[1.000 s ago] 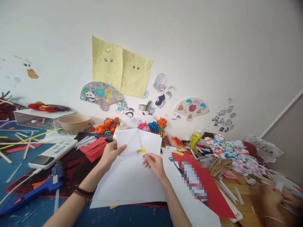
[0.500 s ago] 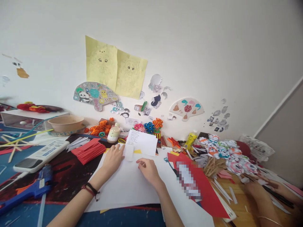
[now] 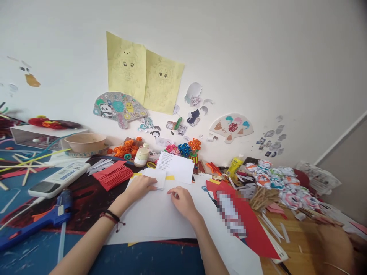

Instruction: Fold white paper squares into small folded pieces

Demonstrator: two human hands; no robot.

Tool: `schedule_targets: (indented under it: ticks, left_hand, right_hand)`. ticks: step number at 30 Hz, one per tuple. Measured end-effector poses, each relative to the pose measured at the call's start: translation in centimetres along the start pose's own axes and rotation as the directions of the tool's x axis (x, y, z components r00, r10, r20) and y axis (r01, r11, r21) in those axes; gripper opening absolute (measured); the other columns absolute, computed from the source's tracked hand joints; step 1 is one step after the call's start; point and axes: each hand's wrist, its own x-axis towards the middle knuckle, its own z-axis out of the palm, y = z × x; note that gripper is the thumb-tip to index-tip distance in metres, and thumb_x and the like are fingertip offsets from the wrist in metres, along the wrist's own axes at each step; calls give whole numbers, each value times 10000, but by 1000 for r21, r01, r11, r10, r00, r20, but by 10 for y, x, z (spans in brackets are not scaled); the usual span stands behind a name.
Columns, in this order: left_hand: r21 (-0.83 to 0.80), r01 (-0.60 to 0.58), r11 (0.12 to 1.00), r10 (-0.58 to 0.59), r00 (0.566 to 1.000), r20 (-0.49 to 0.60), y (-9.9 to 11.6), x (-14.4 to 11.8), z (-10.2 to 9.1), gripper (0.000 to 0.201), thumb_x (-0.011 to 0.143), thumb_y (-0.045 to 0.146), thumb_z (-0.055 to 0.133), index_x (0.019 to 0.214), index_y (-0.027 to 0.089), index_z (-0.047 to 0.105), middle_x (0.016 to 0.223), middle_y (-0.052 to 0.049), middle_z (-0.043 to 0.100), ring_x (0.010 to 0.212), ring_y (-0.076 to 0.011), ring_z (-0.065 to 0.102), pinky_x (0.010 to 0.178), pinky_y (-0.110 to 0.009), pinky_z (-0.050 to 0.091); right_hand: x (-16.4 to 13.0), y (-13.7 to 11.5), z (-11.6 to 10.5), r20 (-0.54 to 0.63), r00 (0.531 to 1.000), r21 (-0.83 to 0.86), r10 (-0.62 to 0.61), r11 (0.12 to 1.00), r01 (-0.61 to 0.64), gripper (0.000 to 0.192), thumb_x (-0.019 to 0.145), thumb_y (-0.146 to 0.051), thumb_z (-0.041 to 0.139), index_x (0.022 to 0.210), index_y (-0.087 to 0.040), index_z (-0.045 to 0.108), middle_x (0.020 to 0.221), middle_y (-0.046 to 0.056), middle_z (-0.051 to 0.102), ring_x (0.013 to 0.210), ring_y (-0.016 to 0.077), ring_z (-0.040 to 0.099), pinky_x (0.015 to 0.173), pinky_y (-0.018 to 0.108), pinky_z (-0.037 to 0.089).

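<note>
Head view: a small folded white paper (image 3: 160, 180) at the middle of the worktop (image 3: 155, 258), above the upper part of a large white sheet (image 3: 160, 225). The left hand (image 3: 140, 187) meets its left edge; whether the fingers pinch the paper or merely press on it cannot be told. The right hand (image 3: 183, 202) lies just to the right, over the large sheet, its fingers loosely curled with a narrow gap and no held thing seen. Step in hand, as judged: handling or flattening the folded paper. The next move appears to call for a steady left hand, with the right free to align or crease an edge.

Counts: folded paper, one; written sheet (image 3: 182, 168), partly behind it, one; glue gun (image 3: 59, 212), one; bowl (image 3: 85, 143), one; bottles, two, one cream (image 3: 141, 156) and one yellow (image 3: 235, 166); yellow drawings on the wall, two; fans on the wall, two. The red papers (image 3: 112, 176), left of the left hand, overlap too closely to count.
</note>
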Motion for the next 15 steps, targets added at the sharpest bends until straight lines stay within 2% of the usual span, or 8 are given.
schedule_targets:
  ticks: [5,9,11,13,14,15]
  left_hand:
    - [-75,64,995,-69,996,-60,-3,-5,-5,229,816,335,503,890,232,694,857,-76,710,837,-230,630,712,-269,425]
    - [-94,110,989,-125,975,-184,3,-10,-15,287,872,269,391,882,188,666,832,-89,699,784,-220,633,681,-263,406]
    - [-197,116,974,-171,942,-288,9,-12,-21,310,886,329,380,861,175,649,805,-71,690,768,-208,628,676,-251,406]
    - [-445,98,890,-278,890,-361,18,-16,-25,362,859,442,427,784,156,636,720,-46,671,709,-196,618,631,-238,415]
    - [-597,79,798,-347,871,-348,23,-18,-25,392,824,495,467,749,147,629,677,-36,660,669,-190,610,591,-233,417]
    - [-736,64,674,-399,870,-290,28,-21,-24,418,788,535,504,741,138,626,654,-32,654,634,-185,603,555,-232,418]
  right_hand:
    - [-1,-1,1,3,1000,27,-15,1000,15,256,781,-130,484,882,-249,687,832,10,630,690,138,569,665,242,424]
    - [1,-2,4,-42,999,158,3,987,3,233,817,-207,480,946,-224,673,895,31,634,666,138,564,669,264,447]
    - [3,-2,6,-62,998,280,28,960,-10,259,841,-289,480,1021,-202,645,957,54,626,675,142,572,672,277,461]
    - [5,-5,8,-53,997,423,57,906,-30,335,840,-370,501,1106,-190,597,995,70,617,690,148,583,670,288,473]
    - [5,-8,9,-36,998,498,59,867,-33,386,828,-401,524,1148,-190,566,1015,76,613,707,152,590,671,291,478]
    - [5,-11,9,-15,999,571,43,820,-27,439,809,-425,553,1182,-192,537,1032,80,611,727,157,596,674,294,482]
